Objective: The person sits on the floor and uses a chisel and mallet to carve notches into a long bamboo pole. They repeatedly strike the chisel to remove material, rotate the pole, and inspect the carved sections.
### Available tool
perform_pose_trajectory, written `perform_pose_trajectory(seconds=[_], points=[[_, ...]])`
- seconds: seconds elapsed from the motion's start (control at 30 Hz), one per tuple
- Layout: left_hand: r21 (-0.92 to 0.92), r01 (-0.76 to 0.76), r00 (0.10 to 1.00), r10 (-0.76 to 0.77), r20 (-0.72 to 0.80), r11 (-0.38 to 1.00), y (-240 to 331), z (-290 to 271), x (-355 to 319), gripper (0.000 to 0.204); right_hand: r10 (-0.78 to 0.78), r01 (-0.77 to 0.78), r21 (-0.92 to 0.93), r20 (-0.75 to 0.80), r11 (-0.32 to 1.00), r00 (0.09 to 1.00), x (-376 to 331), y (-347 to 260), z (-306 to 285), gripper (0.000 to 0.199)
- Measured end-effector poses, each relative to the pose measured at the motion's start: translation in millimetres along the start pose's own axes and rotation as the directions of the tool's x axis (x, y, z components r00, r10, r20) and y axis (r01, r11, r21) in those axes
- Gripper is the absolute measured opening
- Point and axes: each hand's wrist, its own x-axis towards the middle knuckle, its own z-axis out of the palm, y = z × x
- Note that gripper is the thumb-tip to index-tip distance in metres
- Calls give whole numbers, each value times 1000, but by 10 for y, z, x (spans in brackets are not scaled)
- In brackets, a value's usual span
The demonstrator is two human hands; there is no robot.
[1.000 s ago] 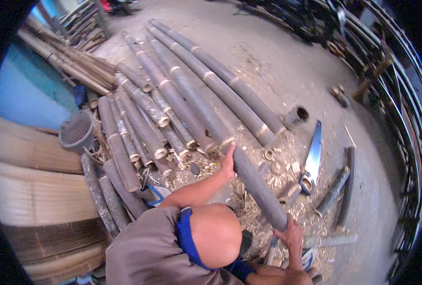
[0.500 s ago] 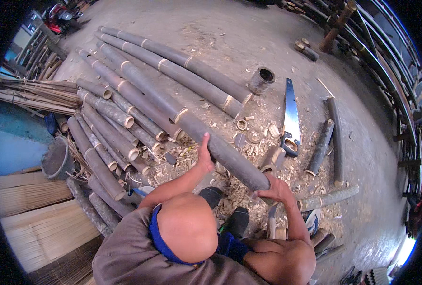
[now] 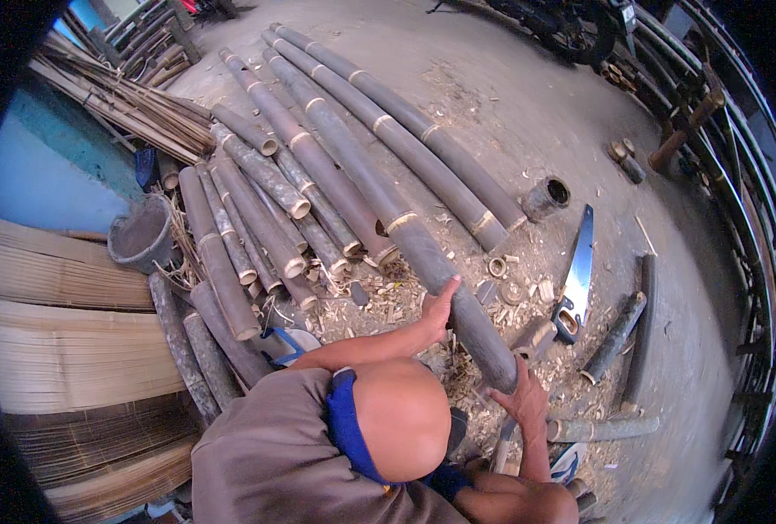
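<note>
Seen from above, a person crouches on a concrete floor (image 3: 528, 113) among cut bamboo. Far to the left of the hands lie flat woven mats (image 3: 65, 341), and a dark bucket (image 3: 141, 232) stands beside a heap of short bamboo lengths (image 3: 231, 227), their cut ends turned toward the person.

The left hand (image 3: 440, 307), fingers spread and thumb out, presses flat on the side of a long dark bamboo pole (image 3: 379, 196). This pole runs away from the person, up and to the left. Its near cut end meets the right hand (image 3: 521, 397), which cups it with open fingers from below. One hand on the side and one at the end seems meant to keep the round pole from rolling.

Wood chips and small sawn rings (image 3: 503, 279) litter the ground between the hands. Just right of them a blue-bladed handsaw (image 3: 576, 275) lies flat, within easy reach. Further right lie thinner offcuts (image 3: 613, 339).
</note>
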Motion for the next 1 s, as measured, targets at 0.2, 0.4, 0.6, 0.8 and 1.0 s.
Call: perform_pose_trajectory(seconds=[0.2, 0.4, 0.6, 0.8, 1.0], points=[[-21, -4, 995, 6, 101, 1000, -27, 60, -35, 88, 45, -45, 22, -1, 999, 999, 72, 93, 85, 100], [88, 34, 982, -49, 182, 996, -255, -141, -39, 86, -89, -44, 421, 290, 906, 953, 472, 272, 81, 87], [29, 105, 955, -109, 275, 994, -236, -236, -73, 86, -137, -235, 612, 498, 755, 857, 702, 400, 290, 89], [14, 64, 966, -65, 249, 998, -245, -185, -55, 71, -108, -181, 622, 397, 762, 912, 621, 383, 310, 90], [16, 18, 973, -21, 232, 1000, -131, -190, -209, 84, -41, -84, 416, 282, 905, 959, 402, -104, -65, 91]])
